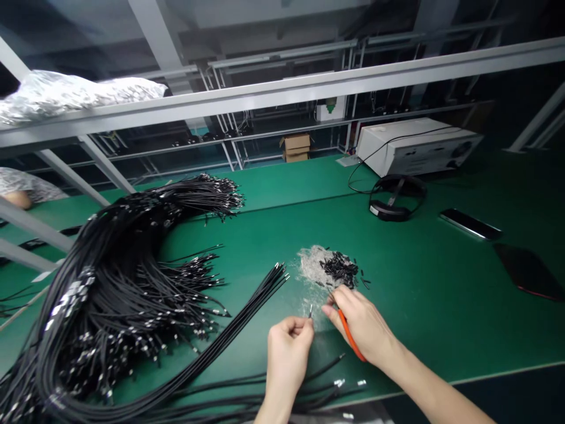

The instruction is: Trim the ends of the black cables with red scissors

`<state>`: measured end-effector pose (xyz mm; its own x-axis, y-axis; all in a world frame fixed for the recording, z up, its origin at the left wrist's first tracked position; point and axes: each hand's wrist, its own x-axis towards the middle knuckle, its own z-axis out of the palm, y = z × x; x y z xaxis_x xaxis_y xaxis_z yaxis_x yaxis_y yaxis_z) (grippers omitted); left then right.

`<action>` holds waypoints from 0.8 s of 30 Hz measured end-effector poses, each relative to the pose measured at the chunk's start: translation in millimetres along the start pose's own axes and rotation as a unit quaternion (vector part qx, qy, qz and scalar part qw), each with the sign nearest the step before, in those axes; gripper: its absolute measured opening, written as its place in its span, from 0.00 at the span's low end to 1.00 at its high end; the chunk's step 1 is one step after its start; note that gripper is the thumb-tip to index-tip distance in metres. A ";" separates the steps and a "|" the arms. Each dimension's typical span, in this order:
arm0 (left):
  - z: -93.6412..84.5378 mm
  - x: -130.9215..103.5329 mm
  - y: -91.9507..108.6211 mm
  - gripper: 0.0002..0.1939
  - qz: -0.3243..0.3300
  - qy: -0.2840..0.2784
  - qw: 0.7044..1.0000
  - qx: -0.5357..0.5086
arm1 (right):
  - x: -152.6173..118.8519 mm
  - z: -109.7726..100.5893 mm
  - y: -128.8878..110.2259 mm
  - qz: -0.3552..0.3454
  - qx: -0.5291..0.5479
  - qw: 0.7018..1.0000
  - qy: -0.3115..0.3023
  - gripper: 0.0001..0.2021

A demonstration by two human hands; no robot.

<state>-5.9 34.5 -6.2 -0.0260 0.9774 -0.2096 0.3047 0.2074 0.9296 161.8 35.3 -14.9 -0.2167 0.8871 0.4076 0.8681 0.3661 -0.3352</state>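
Note:
My left hand (288, 346) is closed in a pinch on a black cable; the cable's pale tip (311, 310) sticks up past the fingers. To its right, my right hand (364, 323) is wrapped round an orange-handled hand tool (351, 337), whose jaws are mostly hidden by the fingers. Just beyond the right hand lies a heap of short black sleeve pieces (339, 268) beside a pile of pale, clear scraps (314, 265). A bundle of black cables (247, 312) with bare, light ends reaches in from the left. More cables (326, 386) run under my left wrist.
A large mass of black cables (128, 253) covers the left of the green table (419, 253). At the right are a black headband-like device (391, 212), a phone (470, 224) and a white box-shaped machine (417, 147). A metal rail (282, 97) crosses behind; a person's arm (17, 199) shows far left.

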 end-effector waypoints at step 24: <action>4.6 0.7 -3.3 0.13 0.029 0.005 0.999 0.030 | 3.7 1.6 -6.1 -0.105 -0.131 0.979 -0.119 0.06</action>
<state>-2.6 34.3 -10.8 -0.0160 0.9880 -0.1533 0.3628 0.1486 0.9199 155.0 36.8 -12.7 -0.4726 0.8522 0.2244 0.8717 0.4894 -0.0230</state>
